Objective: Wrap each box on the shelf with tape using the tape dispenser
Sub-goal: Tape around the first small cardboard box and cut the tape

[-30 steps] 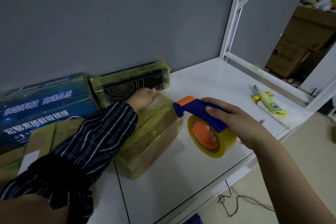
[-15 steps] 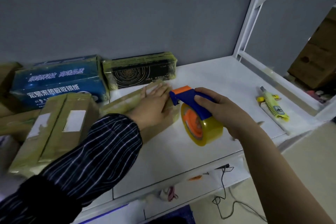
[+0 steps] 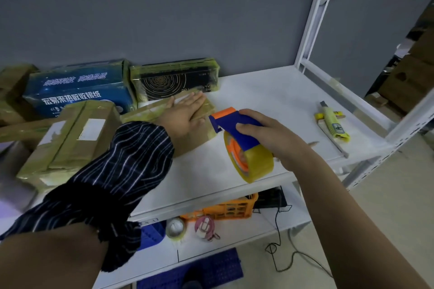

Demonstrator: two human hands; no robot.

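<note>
Head view: the left hand (image 3: 185, 116), coming out of a dark striped sleeve (image 3: 117, 171), lies flat with its fingers straight and close together on top of a flat brown box (image 3: 190, 145), pressing on it and gripping nothing; the box lies on the white shelf (image 3: 258, 101) and bears yellowish tape on its top. The right hand (image 3: 270, 134) is curled round the blue handle of the tape dispenser (image 3: 237, 126), thumb on the near side of the handle; the dispenser's orange front end is just beside the left hand's fingers, at the box's right edge, and whether it touches the box I cannot tell; its yellow tape roll (image 3: 258, 164) hangs below the right hand's fingers, close over the shelf. Beyond the left hand's fingertips stands a taped black box (image 3: 173, 82); to the left of that hand are a blue box (image 3: 77, 87) and a cardboard box (image 3: 70, 134) with white labels. To the right of the right hand, well apart, lies a yellow knife (image 3: 333, 122). Below both hands, on a lower level, sits an orange basket (image 3: 225, 209).
</note>
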